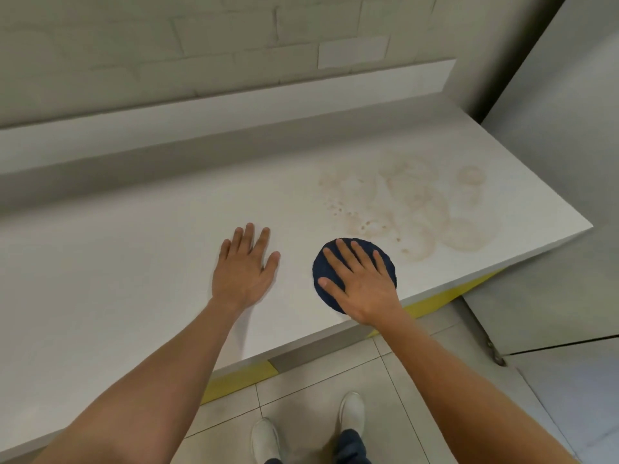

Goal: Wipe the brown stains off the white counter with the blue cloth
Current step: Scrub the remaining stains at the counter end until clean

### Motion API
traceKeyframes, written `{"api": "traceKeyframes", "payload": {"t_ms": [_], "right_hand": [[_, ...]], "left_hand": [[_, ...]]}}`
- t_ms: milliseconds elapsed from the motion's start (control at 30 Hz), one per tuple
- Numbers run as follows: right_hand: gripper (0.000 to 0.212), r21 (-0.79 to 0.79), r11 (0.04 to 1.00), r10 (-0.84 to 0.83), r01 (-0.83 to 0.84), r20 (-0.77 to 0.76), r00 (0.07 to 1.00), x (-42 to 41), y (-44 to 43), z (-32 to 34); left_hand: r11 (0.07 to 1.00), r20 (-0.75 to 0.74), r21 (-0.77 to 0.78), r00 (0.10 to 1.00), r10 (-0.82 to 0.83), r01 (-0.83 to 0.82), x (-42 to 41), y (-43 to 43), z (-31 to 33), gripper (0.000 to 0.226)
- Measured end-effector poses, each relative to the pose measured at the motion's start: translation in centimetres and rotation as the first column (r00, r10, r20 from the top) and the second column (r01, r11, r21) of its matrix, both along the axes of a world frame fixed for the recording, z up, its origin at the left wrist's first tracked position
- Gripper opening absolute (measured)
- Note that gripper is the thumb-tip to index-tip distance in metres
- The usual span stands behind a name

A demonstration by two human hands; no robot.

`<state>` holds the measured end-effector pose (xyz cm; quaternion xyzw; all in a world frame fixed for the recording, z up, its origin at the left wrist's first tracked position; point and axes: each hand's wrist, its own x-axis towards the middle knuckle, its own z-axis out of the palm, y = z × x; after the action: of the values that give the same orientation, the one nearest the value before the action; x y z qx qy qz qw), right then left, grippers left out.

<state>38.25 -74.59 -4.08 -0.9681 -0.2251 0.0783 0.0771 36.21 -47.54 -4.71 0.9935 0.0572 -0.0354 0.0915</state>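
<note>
A round dark blue cloth (pixel 322 272) lies on the white counter (pixel 140 262) near its front edge. My right hand (pixel 360 284) presses flat on the cloth with fingers spread and straight. My left hand (pixel 243 267) rests flat on the bare counter, a little left of the cloth. Brown ring-shaped stains and small spots (pixel 408 209) cover the counter just beyond and right of the cloth, reaching toward the right end.
A raised white ledge (pixel 234 108) and a tiled wall run behind the counter. The counter ends at the right (pixel 582 226) beside a grey panel (pixel 569 162). Yellow trim (pixel 435 303) shows under the front edge. My white shoes (pixel 351 413) stand on the tiled floor.
</note>
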Motion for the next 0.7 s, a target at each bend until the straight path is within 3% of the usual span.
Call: {"api": "traceKeyframes", "payload": {"t_ms": [167, 300, 500, 700], "right_hand": [[0.068, -0.022, 0.984, -0.175, 0.175, -0.009, 0.985, 3.8, 1.7, 0.6], [0.069, -0.003, 0.997, -0.081, 0.081, 0.004, 0.997, 1.9, 4.0, 0.2], [0.068, 0.045, 0.995, 0.084, -0.085, 0.023, 0.996, -0.1, -0.7, -0.6], [0.070, -0.032, 0.997, -0.070, 0.070, 0.016, 0.997, 5.0, -2.5, -0.1]], "left_hand": [[1.000, 0.017, -0.004, 1.000, 0.015, -0.015, 0.0, 0.1, -0.3, 0.071], [1.000, 0.019, -0.015, 0.999, 0.027, -0.026, 0.0, 0.0, -0.4, 0.068], [0.999, 0.034, -0.016, 0.999, 0.028, -0.028, -0.1, 0.0, -0.3, 0.069], [0.999, 0.035, -0.039, 0.999, 0.039, -0.038, 0.0, 0.0, -0.4, 0.069]]}}
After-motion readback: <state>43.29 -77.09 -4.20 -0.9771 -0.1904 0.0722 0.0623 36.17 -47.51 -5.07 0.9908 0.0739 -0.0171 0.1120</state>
